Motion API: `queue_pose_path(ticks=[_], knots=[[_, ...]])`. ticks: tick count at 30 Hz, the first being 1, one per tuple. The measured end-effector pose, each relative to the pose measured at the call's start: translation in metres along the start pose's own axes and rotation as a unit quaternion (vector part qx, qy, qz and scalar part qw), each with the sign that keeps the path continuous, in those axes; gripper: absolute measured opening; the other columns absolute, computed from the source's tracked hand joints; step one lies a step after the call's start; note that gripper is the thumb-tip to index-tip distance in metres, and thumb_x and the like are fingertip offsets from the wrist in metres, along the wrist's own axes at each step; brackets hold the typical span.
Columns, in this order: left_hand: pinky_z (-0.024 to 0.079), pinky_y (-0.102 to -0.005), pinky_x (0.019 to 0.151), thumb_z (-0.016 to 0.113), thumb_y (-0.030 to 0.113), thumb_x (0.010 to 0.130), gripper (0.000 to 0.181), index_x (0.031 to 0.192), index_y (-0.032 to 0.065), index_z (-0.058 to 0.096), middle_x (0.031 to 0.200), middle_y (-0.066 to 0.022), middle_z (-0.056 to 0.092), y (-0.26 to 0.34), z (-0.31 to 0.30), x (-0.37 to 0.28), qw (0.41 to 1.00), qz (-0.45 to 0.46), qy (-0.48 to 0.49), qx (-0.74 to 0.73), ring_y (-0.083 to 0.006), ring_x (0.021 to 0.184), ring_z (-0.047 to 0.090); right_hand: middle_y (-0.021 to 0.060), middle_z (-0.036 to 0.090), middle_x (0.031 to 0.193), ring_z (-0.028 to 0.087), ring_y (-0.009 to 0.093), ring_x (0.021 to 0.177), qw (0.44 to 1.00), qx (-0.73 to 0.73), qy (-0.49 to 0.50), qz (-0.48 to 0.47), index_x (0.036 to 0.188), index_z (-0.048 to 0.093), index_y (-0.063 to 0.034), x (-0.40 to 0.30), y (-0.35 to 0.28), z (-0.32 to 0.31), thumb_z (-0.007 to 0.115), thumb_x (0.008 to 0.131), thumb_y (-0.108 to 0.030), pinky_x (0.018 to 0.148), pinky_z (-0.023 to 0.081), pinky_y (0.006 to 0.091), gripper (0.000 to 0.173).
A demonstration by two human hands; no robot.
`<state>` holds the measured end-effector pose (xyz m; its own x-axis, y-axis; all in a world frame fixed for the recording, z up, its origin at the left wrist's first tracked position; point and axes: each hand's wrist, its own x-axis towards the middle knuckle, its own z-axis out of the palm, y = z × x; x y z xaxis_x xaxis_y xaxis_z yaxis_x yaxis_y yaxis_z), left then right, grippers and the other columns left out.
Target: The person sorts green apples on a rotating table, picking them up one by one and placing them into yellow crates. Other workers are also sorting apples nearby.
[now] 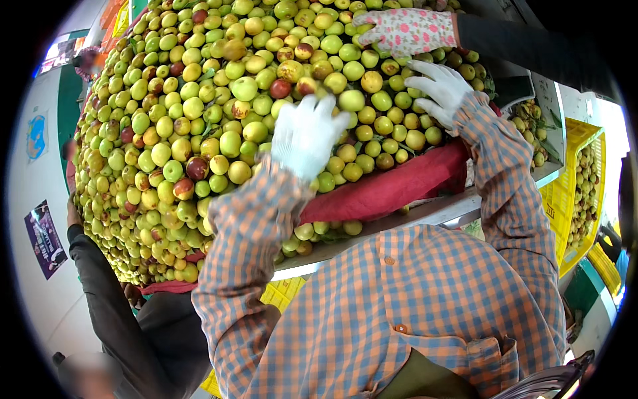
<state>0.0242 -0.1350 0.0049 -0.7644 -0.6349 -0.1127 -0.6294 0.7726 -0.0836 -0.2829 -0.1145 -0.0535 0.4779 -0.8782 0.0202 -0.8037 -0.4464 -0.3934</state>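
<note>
A large heap of green and reddish-brown jujube fruits fills the sorting table before me. My left hand, in a white glove and slightly blurred, lies over the near middle of the heap, back upward; whether a fruit is under its fingers cannot be told. To the right, my right hand, also white-gloved, has its fingers spread and touches fruits near the heap's right edge. No held fruit shows in it. Red cloth lines the table's near edge, below both hands.
A co-worker's floral-gloved hand reaches in just above my right hand. Another person's dark sleeve is at the left. Metal edging runs along the near side. A side tray of fruits and a yellow plastic crate stand right.
</note>
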Motion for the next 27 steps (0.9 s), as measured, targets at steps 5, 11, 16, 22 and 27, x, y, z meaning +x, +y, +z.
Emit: queue_pose_path(ticks=[5,11,16,22,27], knots=[[0.053,-0.0417,0.088,0.070,0.030,0.084,0.044,0.127,0.0260,0.060,0.131,-0.0078,0.057,-0.039,0.020,0.060,0.996,-0.008,0.087,-0.003,-0.0292,0.114,0.059,0.0160,0.051,0.139,0.050,0.037,0.126,0.999,0.038,0.022,0.009,0.122,0.060,-0.0072,-0.026,-0.008,-0.014,0.063,0.088,-0.016,0.104,0.041,0.0453,0.035],[0.046,-0.0381,0.101,0.063,0.023,0.093,0.035,0.124,0.0060,0.064,0.126,-0.0143,0.063,-0.082,-0.046,-0.001,0.948,-0.157,0.149,-0.231,-0.0305,0.119,0.059,0.0130,0.059,0.123,0.056,0.035,0.115,0.996,0.073,-0.011,0.057,0.115,0.063,-0.0091,-0.047,-0.025,-0.017,0.066,0.085,-0.022,0.097,0.045,0.0452,0.033],[0.047,-0.0347,0.100,0.063,0.013,0.094,0.032,0.125,0.0054,0.064,0.123,-0.0130,0.065,-0.074,-0.087,-0.055,0.944,-0.218,0.083,-0.233,-0.0267,0.116,0.062,0.0133,0.056,0.132,0.054,0.034,0.123,0.991,0.071,-0.088,-0.075,0.123,0.060,-0.0127,0.033,-0.116,0.001,0.073,0.079,-0.020,0.103,0.043,0.0479,0.046],[0.050,-0.0336,0.095,0.067,0.013,0.092,0.027,0.118,0.0050,0.068,0.115,-0.0138,0.069,-0.082,-0.106,-0.068,0.915,-0.229,0.198,-0.265,-0.0269,0.109,0.066,0.0101,0.053,0.132,0.045,0.030,0.133,0.986,-0.060,0.021,-0.153,0.126,0.057,-0.0301,0.103,-0.156,0.060,0.070,0.076,-0.031,0.103,0.032,0.0690,0.051],[0.050,-0.0326,0.095,0.067,0.012,0.092,0.025,0.115,0.0039,0.070,0.113,-0.0147,0.070,-0.094,-0.113,-0.061,0.912,-0.208,0.258,-0.243,-0.0262,0.106,0.067,0.0049,0.057,0.121,0.049,0.029,0.126,0.983,-0.042,0.009,-0.181,0.114,0.064,-0.0301,0.117,-0.148,0.060,0.075,0.068,-0.032,0.099,0.039,0.0642,0.048]])
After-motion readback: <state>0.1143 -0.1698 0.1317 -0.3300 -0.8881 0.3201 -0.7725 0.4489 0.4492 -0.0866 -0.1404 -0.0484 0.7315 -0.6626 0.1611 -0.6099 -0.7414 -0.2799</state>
